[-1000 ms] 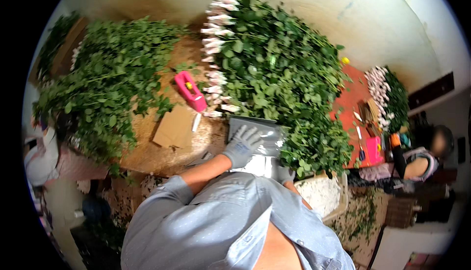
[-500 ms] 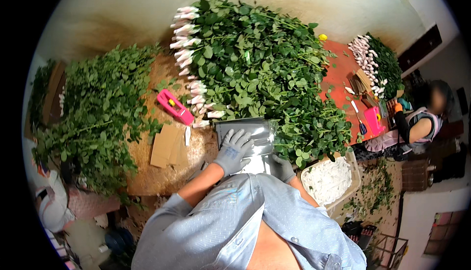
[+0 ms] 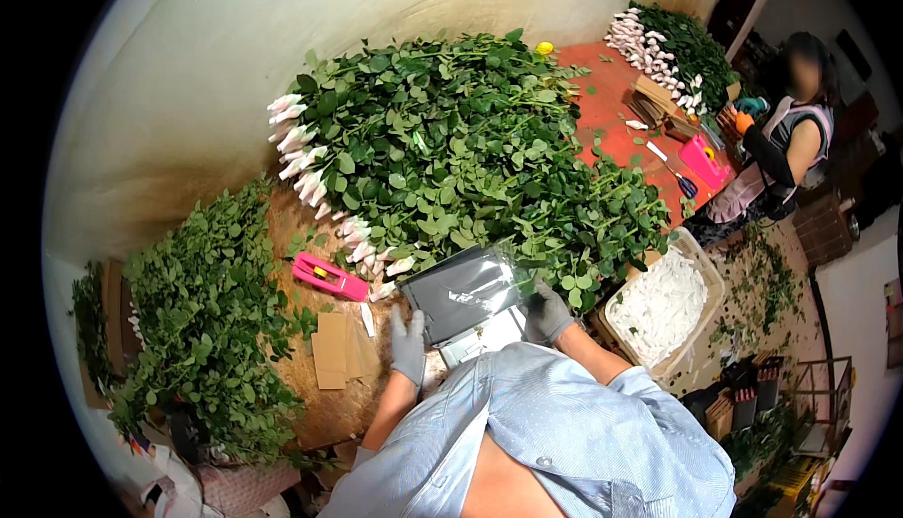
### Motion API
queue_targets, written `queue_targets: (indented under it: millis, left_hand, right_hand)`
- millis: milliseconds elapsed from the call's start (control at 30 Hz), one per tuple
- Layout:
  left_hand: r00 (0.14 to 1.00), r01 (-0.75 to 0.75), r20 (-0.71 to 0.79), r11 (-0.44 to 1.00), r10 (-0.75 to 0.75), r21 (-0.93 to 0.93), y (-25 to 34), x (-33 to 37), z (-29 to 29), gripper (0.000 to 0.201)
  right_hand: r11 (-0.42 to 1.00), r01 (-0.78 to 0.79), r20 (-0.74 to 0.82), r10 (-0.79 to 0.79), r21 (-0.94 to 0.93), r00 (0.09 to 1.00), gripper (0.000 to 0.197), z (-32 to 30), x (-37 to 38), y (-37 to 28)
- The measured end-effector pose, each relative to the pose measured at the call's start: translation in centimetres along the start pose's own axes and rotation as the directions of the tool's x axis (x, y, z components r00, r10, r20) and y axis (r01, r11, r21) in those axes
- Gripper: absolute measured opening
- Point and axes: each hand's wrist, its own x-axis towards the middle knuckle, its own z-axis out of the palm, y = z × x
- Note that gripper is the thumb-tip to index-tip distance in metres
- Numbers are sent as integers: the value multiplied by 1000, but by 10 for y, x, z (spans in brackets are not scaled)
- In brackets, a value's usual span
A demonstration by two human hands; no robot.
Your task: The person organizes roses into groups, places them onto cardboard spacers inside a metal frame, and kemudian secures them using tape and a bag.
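Observation:
A dark, shiny clear-film sheet or sleeve (image 3: 461, 297) lies in front of me, partly over a white sheet or board (image 3: 484, 337). My left hand (image 3: 407, 344), in a grey glove, is beside its left edge with fingers stretched out and nothing seen in them. At the lower right corner of the film is my right hand (image 3: 548, 316), also gloved in grey, its fingers extended and partly hidden; whether it touches the film I cannot tell. Beyond the film rises a big heap of leafy green stems (image 3: 442, 151), with pale pink wrapped flower heads (image 3: 306, 160) at its left side.
To the left are a pink tape dispenser (image 3: 329, 276), cardboard pieces (image 3: 339, 350) and more leafy stems (image 3: 207, 311). A tub of white pieces (image 3: 720, 289) stands at the right. Past the red tabletop (image 3: 602, 95), a co-worker (image 3: 800, 132) handles something beside another pink dispenser (image 3: 704, 162).
My left hand has lifted off the film and moved to its left edge. The film's surface is now uncovered and looks tilted. The whole view has turned and shifted.

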Motion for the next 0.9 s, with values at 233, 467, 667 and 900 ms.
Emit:
queue_targets:
  millis: [233, 467, 667, 900]
  left_hand:
    - [986, 105, 147, 972, -75, -208, 43, -11, 36, 56]
    - [942, 235, 323, 860, -87, -453, 85, -19, 19, 46]
    - [909, -317, 231, 935, 347, -158, 173, -73, 21, 65]
    - [791, -605, 19, 779, 611, 162, 188, -109, 28, 86]
  right_hand:
    - [998, 46, 12, -47, 49, 999, 27, 29, -6, -12]
    - [889, 324, 196, -272, -323, 942, 51, 75, -36, -39]
    - [849, 508, 215, -475, -141, 853, 31, 131, -68, -74]
    - [881, 473, 440, -428, 8, 790, 74, 160, -120, -107]
